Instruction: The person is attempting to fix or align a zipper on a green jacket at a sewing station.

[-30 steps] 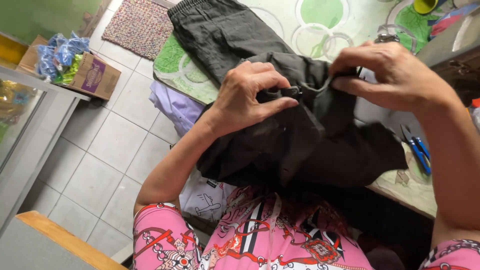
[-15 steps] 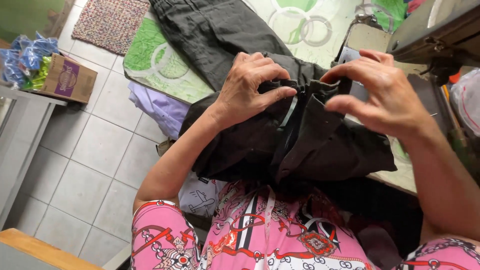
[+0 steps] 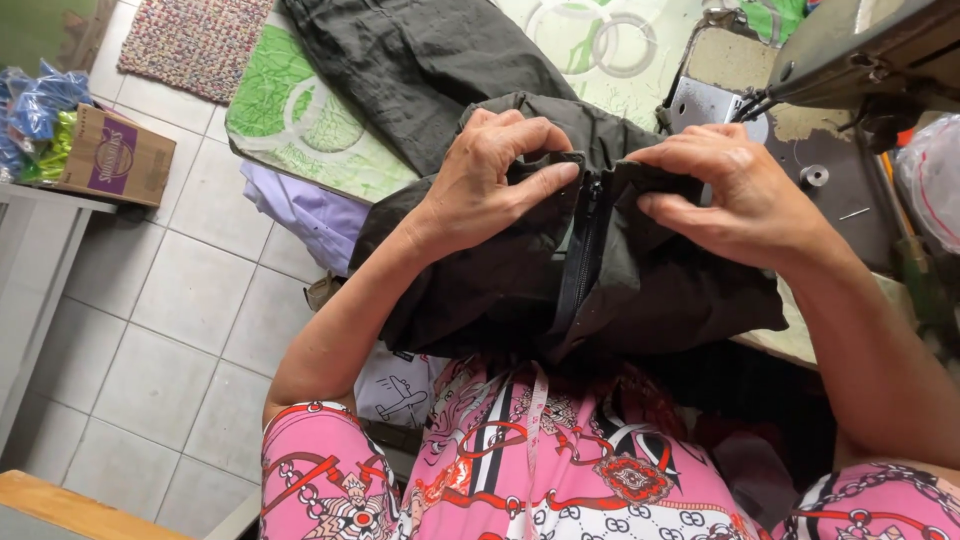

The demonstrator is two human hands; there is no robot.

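A pair of dark grey trousers (image 3: 470, 290) lies over the table edge and my lap, its zip fly (image 3: 578, 262) facing up between my hands. My left hand (image 3: 490, 180) pinches the waistband cloth on the left side of the zip. On the other side of the zip, my right hand (image 3: 735, 195) grips the waistband, fingers curled into the fabric. The trouser legs (image 3: 420, 60) stretch away across the table.
A green-and-white patterned cloth (image 3: 290, 120) covers the table. A sewing machine (image 3: 860, 50) stands at the top right over a metal plate. Lilac fabric (image 3: 300, 210) hangs under the table. A cardboard box (image 3: 110, 155) and a woven mat (image 3: 190, 40) lie on the tiled floor.
The view has shifted so the sewing machine now shows at the right. Both hands have turned the waistband so the zip fly faces up between them.
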